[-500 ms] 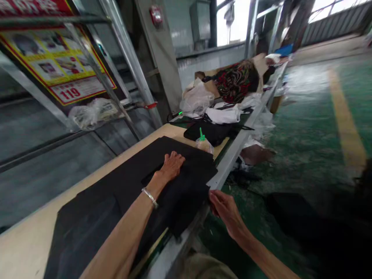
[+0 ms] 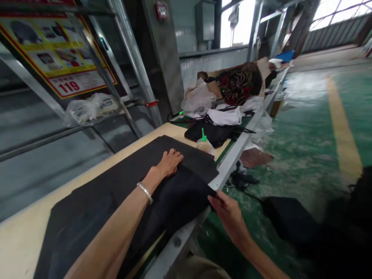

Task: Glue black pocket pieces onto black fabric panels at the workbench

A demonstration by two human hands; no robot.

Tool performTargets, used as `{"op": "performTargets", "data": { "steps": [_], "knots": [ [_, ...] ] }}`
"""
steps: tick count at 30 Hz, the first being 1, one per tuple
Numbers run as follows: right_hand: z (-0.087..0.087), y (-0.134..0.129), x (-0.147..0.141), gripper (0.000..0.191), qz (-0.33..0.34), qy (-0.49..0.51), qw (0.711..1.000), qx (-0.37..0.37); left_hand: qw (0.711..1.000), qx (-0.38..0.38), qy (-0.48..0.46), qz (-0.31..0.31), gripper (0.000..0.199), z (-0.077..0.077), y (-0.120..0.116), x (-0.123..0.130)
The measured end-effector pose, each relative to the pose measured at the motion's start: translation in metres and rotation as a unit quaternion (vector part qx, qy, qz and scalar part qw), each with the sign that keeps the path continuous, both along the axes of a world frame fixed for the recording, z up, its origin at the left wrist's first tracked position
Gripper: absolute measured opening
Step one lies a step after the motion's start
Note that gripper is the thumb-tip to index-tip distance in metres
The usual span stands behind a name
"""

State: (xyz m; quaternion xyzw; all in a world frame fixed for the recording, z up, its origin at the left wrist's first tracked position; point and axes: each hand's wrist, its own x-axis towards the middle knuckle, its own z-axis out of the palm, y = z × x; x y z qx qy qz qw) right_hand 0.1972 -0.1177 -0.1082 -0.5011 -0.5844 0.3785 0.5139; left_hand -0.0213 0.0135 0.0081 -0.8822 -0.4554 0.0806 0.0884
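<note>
Black flat material (image 2: pixel 128 170) covers much of the pale board, its top sheet a black fabric piece (image 2: pixel 183 197) that bulges a little near the table's front edge. My left hand (image 2: pixel 171 162), with a silver bracelet on the wrist, rests on the black material with its fingers slightly bent and nothing gripped. At the front edge, my right hand (image 2: pixel 225 203) pinches the corner of the black fabric piece between thumb and fingers. Just beyond stands a bottle with a green nozzle (image 2: pixel 204 143), wrapped in clear plastic.
Pale board (image 2: pixel 20 236) shows along the back. Behind the bottle lie a black bag-like item (image 2: pixel 209 132), white cloth (image 2: pixel 225 115) and a plastic bag (image 2: pixel 200 100). A metal rail (image 2: pixel 232 159) edges the table. A metal frame (image 2: pixel 135 58) rises at the left.
My right hand has drawn the fabric corner slightly up and outward, so the sheet now bulges. My left hand has shifted only slightly on the material.
</note>
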Motion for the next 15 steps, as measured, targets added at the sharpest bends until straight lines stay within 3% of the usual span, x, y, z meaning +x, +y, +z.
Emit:
{"op": "performTargets", "data": {
  "steps": [3, 6, 10, 15],
  "knots": [
    [0.019, -0.004, 0.005, 0.034, -0.016, -0.059, 0.993, 0.103, 1.0, -0.02, -0.018, 0.008, 0.039, -0.001, 0.0, -0.002],
    [0.036, -0.007, 0.007, 0.03, -0.011, -0.087, 0.984, 0.155, 0.999, -0.021, -0.022, 0.023, 0.033, 0.0, 0.002, -0.001],
    [0.045, -0.006, 0.012, 0.035, -0.036, -0.101, 0.982, 0.155, 0.999, -0.03, -0.018, 0.024, 0.016, 0.005, 0.004, -0.005],
    [0.053, 0.005, 0.023, 0.036, -0.057, -0.095, 0.984, 0.137, 0.995, -0.059, -0.067, 0.054, 0.018, 0.008, 0.006, -0.024]
  ]
}}
